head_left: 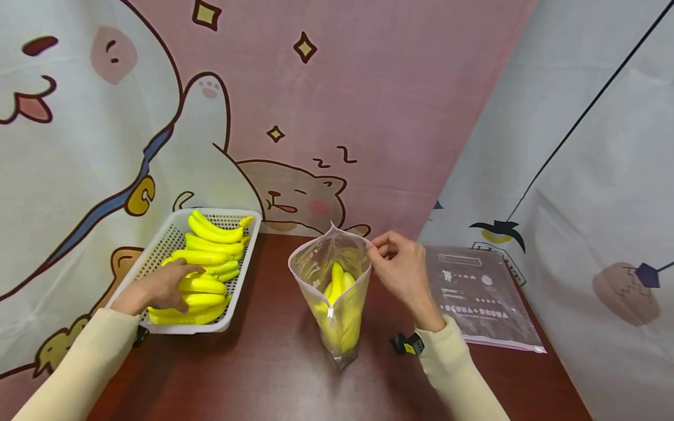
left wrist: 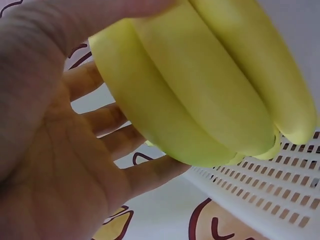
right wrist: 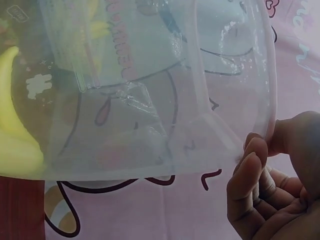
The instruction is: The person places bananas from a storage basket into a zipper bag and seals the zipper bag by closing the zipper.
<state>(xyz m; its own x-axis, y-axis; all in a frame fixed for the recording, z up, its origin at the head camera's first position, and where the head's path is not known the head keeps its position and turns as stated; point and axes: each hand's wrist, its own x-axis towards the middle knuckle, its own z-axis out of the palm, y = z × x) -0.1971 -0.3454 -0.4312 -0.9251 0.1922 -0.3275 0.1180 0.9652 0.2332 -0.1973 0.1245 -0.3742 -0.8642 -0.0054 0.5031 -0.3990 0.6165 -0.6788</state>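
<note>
Cream sleeves (head_left: 79, 362) framed the view, and beyond them a clear zip bag (head_left: 337, 292) holding bananas stood on the dark table (head_left: 274, 374), its rim pinched open by the right hand (head_left: 402, 269). It could have slumped or tipped had that pinch slipped. The left hand (head_left: 158, 286) was curled around a banana bunch (head_left: 202, 292) in the white basket (head_left: 158, 245).

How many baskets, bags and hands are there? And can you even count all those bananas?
White basket: 1
Clear zip bags: 2, one standing, one flat
Hands: 2, left, right
Bananas: too piled up to count
Total without bananas: 5
</note>
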